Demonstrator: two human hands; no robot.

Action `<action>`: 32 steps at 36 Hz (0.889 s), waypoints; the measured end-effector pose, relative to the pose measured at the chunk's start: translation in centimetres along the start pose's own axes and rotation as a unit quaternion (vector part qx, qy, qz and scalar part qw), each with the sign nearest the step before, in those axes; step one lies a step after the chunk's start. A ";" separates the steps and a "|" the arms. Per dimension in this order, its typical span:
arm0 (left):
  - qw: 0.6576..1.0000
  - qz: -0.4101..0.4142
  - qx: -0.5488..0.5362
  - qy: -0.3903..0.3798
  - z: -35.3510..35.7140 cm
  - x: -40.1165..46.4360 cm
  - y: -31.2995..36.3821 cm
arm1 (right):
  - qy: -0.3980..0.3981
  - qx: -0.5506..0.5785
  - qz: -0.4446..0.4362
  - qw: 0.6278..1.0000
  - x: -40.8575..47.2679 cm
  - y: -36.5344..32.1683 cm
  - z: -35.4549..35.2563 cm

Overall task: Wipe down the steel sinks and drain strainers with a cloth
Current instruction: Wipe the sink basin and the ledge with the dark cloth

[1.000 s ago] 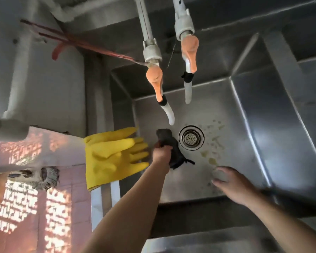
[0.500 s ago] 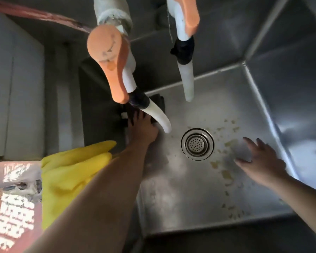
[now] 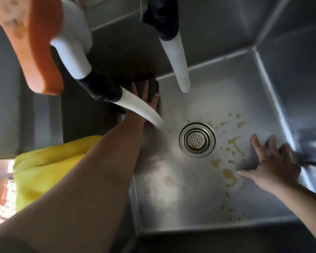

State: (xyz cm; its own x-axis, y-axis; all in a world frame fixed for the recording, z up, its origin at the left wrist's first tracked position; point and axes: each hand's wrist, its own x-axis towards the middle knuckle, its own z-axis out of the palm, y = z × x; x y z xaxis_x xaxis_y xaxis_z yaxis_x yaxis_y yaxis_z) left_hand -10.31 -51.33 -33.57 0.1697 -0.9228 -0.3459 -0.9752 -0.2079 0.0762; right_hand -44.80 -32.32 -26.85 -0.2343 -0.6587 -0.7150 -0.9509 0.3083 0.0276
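Left grip (image 3: 144,101) presses dark cloth (image 3: 152,88) flat-fingered at sink (image 3: 190,198) floor's 10 o'clock corner; right grip (image 3: 270,165) spread, empty, at 4 o'clock of strainer (image 3: 197,140).

**Hidden, cropped, blurred**

Left hand (image 3: 144,106) partly masked by the near tap spout (image 3: 139,108); thumb and palm unseen. Dark cloth (image 3: 152,89) mostly covered by fingers and spout. Orange tap handle (image 3: 31,44) cropped by the top and left edges. Right hand (image 3: 274,165) blurred at the outer fingers. Yellow glove (image 3: 44,170) half hidden behind the left forearm.
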 end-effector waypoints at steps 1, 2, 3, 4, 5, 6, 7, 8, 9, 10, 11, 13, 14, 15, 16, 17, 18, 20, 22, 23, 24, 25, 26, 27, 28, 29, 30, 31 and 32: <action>1.000 -0.002 -0.002 -0.017 -0.7 -0.3 0.2 | 0.002 -0.001 -0.001 1.000 0.0 0.0 0.1; 0.999 -0.014 -0.005 -0.037 -0.9 -1.0 0.1 | 0.002 -0.001 -0.003 1.000 0.0 0.0 0.1; 0.998 -0.026 -0.009 -0.052 -0.4 -2.1 0.0 | 0.002 0.002 -0.004 1.000 -0.1 0.0 0.1; 0.997 -0.035 -0.009 -0.069 -0.1 -3.8 0.0 | 0.001 0.007 -0.005 1.000 -0.1 0.0 0.1; 0.996 -0.041 -0.016 -0.079 0.5 -5.7 0.1 | -0.003 0.013 -0.005 1.000 -0.2 0.0 0.0; 0.994 -0.050 -0.027 -0.092 1.1 -7.6 0.2 | -0.010 0.016 -0.005 1.000 -0.3 -0.1 -0.1; 0.992 -0.055 -0.042 -0.106 1.8 -9.4 0.3 | -0.016 0.018 -0.002 1.000 -0.3 -0.1 -0.2; 0.989 -0.061 -0.045 -0.124 2.4 -11.5 0.5 | -0.022 0.019 0.001 1.000 -0.4 -0.2 -0.4; 0.988 -0.064 -0.042 -0.134 3.0 -13.7 0.5 | -0.028 0.024 0.003 0.999 -0.5 -0.3 -0.6; 0.988 -0.066 -0.035 -0.138 3.6 -15.9 0.4 | -0.034 0.032 0.003 0.999 -0.6 -0.4 -0.7; 0.988 -0.068 -0.031 -0.139 4.4 -18.0 0.3 | -0.039 0.041 0.003 0.998 -0.6 -0.4 -0.7; 0.987 -0.067 -0.026 -0.143 5.7 -22.0 0.4 | -0.045 0.057 0.006 0.997 -0.7 -0.5 -1.0; 0.987 -0.066 -0.024 -0.142 6.3 -23.7 0.4 | -0.046 0.061 0.007 0.997 -0.9 -0.6 -1.1; 0.987 -0.068 -0.025 -0.140 6.9 -24.8 0.3 | -0.048 0.065 0.008 0.997 -1.0 -0.6 -1.1; 0.987 -0.069 -0.029 -0.145 7.2 -25.4 0.2 | -0.049 0.070 0.010 0.996 -1.0 -0.6 -1.1; 0.986 -0.071 -0.033 -0.149 7.3 -25.4 0.1 | -0.050 0.075 0.011 0.996 -1.0 -0.6 -1.1; 0.985 -0.072 -0.037 -0.155 7.3 -25.2 0.0 | -0.049 0.082 0.012 0.995 -0.9 -0.7 -1.0; 0.983 -0.073 -0.043 -0.162 7.1 -24.3 0.1 | -0.045 0.092 0.012 0.995 -0.9 -0.7 -0.9; 0.984 -0.083 -0.047 -0.150 6.5 -22.5 0.6 | -0.040 0.096 0.011 0.995 -0.7 -0.5 -0.6; 0.984 -0.096 -0.058 -0.139 6.0 -21.2 1.0 | -0.037 0.097 0.008 0.995 -0.7 -0.4 -0.5; 0.983 -0.110 -0.069 -0.130 5.4 -19.3 1.6 | -0.034 0.099 0.005 0.995 -0.6 -0.4 -0.3; 0.982 -0.122 -0.078 -0.124 4.8 -17.2 2.1 | -0.029 0.099 0.004 0.995 -0.5 -0.3 -0.2; 0.980 -0.128 -0.085 -0.124 4.1 -15.0 2.7 | -0.021 0.096 0.005 0.995 -0.4 -0.3 -0.2; 0.980 -0.128 -0.091 -0.126 3.3 -12.8 3.1 | -0.012 0.088 0.006 0.996 -0.4 -0.3 0.0; 0.980 -0.123 -0.094 -0.124 2.5 -10.7 3.5 | -0.002 0.081 0.006 0.997 -0.3 -0.3 0.1; 0.982 -0.112 -0.094 -0.116 1.8 -8.7 3.8 | 0.008 0.079 0.005 0.997 -0.2 -0.3 0.3; 0.985 -0.100 -0.090 -0.104 1.2 -6.8 4.1 | 0.015 0.080 0.005 0.997 0.0 -0.2 0.4; 0.988 -0.091 -0.086 -0.091 0.7 -5.3 4.4 | 0.020 0.081 0.004 0.996 0.1 -0.1 0.5; 0.989 -0.085 -0.086 -0.079 0.3 -4.0 4.8 | 0.025 0.081 0.004 0.996 0.2 0.0 0.8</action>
State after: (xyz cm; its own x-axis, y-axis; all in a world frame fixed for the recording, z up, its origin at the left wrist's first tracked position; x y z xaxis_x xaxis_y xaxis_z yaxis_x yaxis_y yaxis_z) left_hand -15.76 -48.54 -32.09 0.2919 -0.8100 -0.5087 -0.8934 -0.4208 0.1572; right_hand -44.70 -31.96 -27.54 -0.2558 -0.6876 -0.6795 -0.9046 0.4182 -0.0827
